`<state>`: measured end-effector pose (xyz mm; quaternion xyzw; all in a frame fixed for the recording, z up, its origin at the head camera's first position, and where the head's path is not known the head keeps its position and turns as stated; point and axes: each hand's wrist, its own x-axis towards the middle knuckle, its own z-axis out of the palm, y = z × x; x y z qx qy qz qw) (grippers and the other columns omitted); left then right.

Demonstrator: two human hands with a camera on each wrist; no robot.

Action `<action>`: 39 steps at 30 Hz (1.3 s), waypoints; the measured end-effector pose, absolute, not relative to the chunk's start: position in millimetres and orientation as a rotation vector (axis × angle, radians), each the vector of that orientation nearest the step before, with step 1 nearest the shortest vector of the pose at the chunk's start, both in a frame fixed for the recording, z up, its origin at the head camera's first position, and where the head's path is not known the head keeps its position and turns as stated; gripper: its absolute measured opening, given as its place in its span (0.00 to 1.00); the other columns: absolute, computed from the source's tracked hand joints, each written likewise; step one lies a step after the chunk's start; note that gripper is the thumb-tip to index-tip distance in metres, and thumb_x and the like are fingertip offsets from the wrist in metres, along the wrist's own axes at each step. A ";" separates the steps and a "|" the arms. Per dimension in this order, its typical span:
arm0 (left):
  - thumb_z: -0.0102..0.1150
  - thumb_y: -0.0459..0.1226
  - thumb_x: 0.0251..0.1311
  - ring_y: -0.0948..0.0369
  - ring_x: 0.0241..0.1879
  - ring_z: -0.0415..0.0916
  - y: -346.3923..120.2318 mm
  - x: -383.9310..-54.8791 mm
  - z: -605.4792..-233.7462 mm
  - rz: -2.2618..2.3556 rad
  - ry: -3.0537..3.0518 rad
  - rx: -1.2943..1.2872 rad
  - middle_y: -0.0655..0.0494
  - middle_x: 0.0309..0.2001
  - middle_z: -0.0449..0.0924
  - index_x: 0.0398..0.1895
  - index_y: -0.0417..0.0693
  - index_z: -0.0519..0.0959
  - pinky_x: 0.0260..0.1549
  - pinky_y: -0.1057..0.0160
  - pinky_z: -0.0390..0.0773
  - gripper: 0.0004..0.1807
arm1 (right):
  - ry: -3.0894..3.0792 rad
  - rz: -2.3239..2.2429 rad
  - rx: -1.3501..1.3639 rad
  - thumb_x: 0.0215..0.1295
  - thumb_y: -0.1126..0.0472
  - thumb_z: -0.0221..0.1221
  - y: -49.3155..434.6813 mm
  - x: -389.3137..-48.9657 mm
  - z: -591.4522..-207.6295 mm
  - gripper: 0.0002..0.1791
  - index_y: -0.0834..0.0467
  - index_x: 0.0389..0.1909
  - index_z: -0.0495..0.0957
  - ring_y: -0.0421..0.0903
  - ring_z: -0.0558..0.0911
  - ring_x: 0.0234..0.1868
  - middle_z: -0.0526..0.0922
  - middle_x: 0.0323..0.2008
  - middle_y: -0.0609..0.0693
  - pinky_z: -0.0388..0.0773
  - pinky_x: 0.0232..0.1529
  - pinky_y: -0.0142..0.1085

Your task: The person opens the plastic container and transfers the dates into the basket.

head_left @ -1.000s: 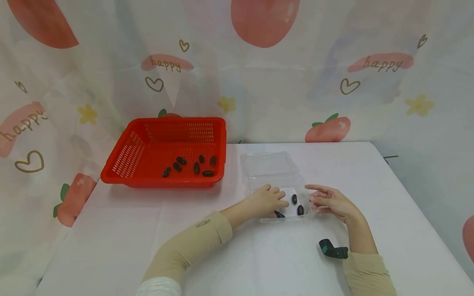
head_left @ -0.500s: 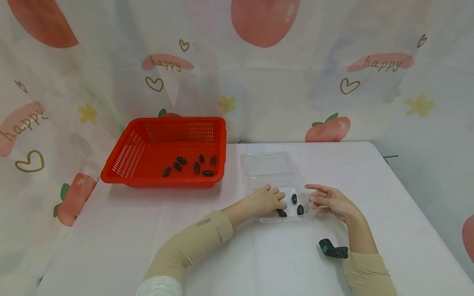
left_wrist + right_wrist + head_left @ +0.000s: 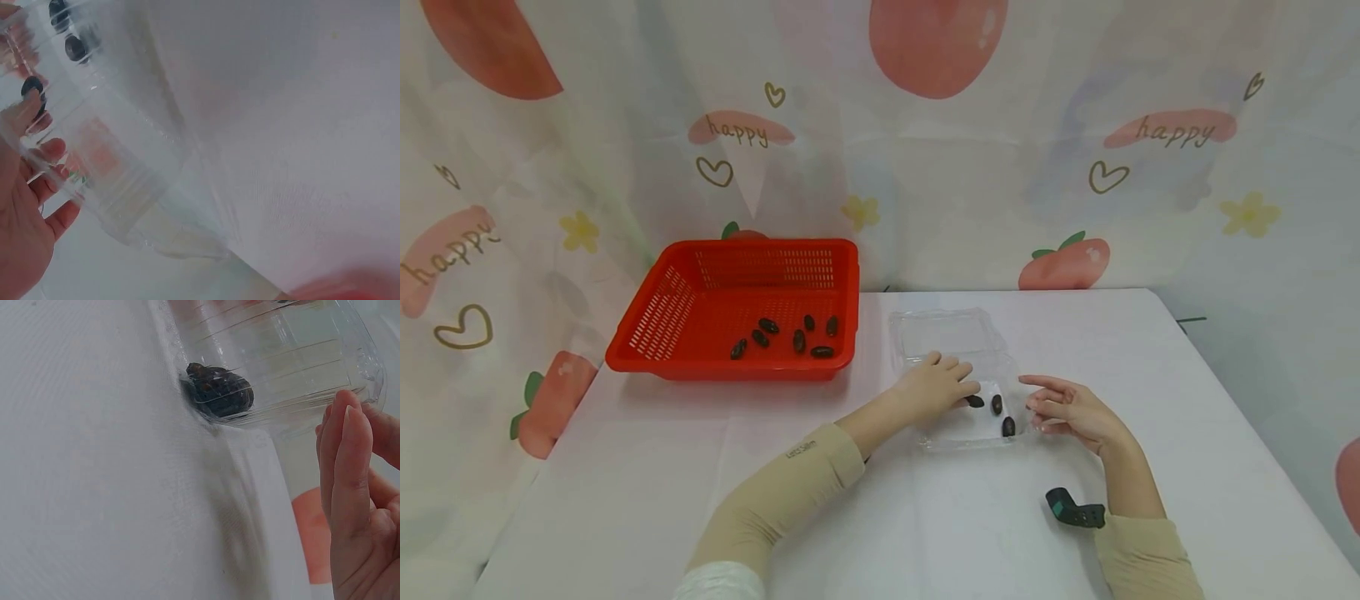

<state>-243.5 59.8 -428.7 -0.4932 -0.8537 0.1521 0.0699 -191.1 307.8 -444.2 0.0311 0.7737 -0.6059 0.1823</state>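
Observation:
A clear plastic clamshell box (image 3: 970, 432) lies on the table, its lid (image 3: 943, 333) folded back. My left hand (image 3: 934, 388) reaches into it and pinches a dark oval fruit (image 3: 32, 89), date-like and shiny; its tip (image 3: 974, 401) shows past the fingers in the head view. Two more such fruits, a farther one (image 3: 997, 405) and a nearer one (image 3: 1008, 427), lie at the box's right side. My right hand (image 3: 1071, 412) is beside the right wall, fingers mostly extended. In the right wrist view, its fingertips (image 3: 345, 403) are at the box's corner; contact is unclear.
A red perforated basket (image 3: 730, 367) with several dark oval fruits stands at the back left. A small black device (image 3: 1075, 510) is beside my right wrist. Behind the white table (image 3: 1000, 533) hangs a printed curtain (image 3: 925, 183).
My left hand has shifted left and toward the back of the box, and the fruit at its fingertips has moved back with it. My right hand stays in place.

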 end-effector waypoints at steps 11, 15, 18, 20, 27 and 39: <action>0.42 0.50 0.67 0.61 0.48 0.66 34.6 -259.0 -404.3 0.297 -2.573 -1.229 0.61 0.47 0.69 0.50 0.64 0.70 0.49 0.61 0.64 0.12 | 2.190 -1.735 0.115 0.61 0.61 0.58 306.8 -188.4 -446.8 0.32 0.65 0.64 0.58 0.40 0.79 0.27 0.80 0.29 0.45 0.78 0.31 0.32; 0.42 0.48 0.67 0.60 0.47 0.65 20.6 -267.0 -393.5 0.210 -2.603 -1.138 0.59 0.46 0.69 0.49 0.61 0.70 0.51 0.60 0.63 0.11 | 2.176 -1.754 0.119 0.61 0.61 0.59 306.0 -187.0 -445.0 0.33 0.66 0.64 0.57 0.39 0.79 0.27 0.79 0.28 0.44 0.78 0.30 0.31; 0.42 0.47 0.67 0.59 0.47 0.65 8.9 -272.1 -385.6 0.182 -2.624 -1.066 0.57 0.45 0.69 0.49 0.60 0.70 0.51 0.59 0.63 0.11 | 2.170 -1.767 0.124 0.61 0.60 0.59 304.8 -185.9 -443.5 0.33 0.65 0.64 0.58 0.39 0.79 0.27 0.79 0.29 0.43 0.78 0.30 0.31; 0.43 0.47 0.67 0.58 0.48 0.66 0.2 -275.4 -381.0 0.173 -2.623 -1.014 0.57 0.45 0.68 0.48 0.60 0.70 0.51 0.59 0.64 0.11 | 2.171 -1.770 0.121 0.61 0.60 0.59 304.3 -185.0 -442.7 0.33 0.65 0.64 0.58 0.39 0.79 0.27 0.79 0.29 0.43 0.78 0.30 0.31; 0.47 0.45 0.65 0.57 0.44 0.66 -33.3 -288.9 -370.5 0.060 -2.623 -0.789 0.55 0.40 0.69 0.44 0.56 0.70 0.44 0.59 0.64 0.08 | 2.176 -1.772 0.152 0.61 0.61 0.58 303.8 -185.3 -445.6 0.32 0.63 0.63 0.59 0.39 0.79 0.28 0.79 0.30 0.43 0.78 0.31 0.31; 0.45 0.45 0.67 0.51 0.47 0.62 -94.3 -303.7 -376.5 -0.007 -2.778 -0.542 0.49 0.46 0.65 0.51 0.52 0.66 0.50 0.52 0.62 0.14 | 2.169 -1.792 0.125 0.61 0.61 0.58 304.1 -183.5 -444.6 0.33 0.65 0.64 0.58 0.39 0.79 0.27 0.79 0.30 0.43 0.78 0.30 0.31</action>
